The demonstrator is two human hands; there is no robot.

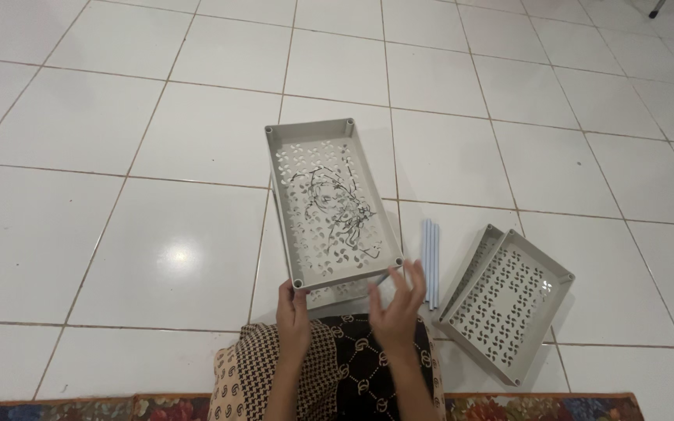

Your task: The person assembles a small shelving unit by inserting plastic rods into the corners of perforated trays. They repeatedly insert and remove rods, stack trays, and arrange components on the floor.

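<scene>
- The tray is a grey plastic rectangle with a raised rim, round sockets at its corners and a base pierced with pinwheel-shaped holes; it sits just beyond the fingers, its long axis running away from the person and leaning a little to the left.
- A second tray of the same kind seems to lie under it, showing at the near edge.
- The left hand is the nearer one: its fingers are closed on the near left corner of the tray, beside the corner socket.
- The right hand hangs open with fingers spread, just short of the near right corner; it holds nothing, and I cannot tell if a fingertip touches the rim.
- Thin dark strands, like tangled thread or hair, lie across the middle of the tray's base, further out than both hands.
- To the right of the right-hand fingers lie a few pale blue tubes, side by side, long axis pointing away from the person.
- Further right, well apart from the fingers, lies another pair of stacked grey trays, turned at a slant.
- Everything lies on a glossy white tiled floor; a patterned brown and black garment covers the lap under the wrists.
</scene>
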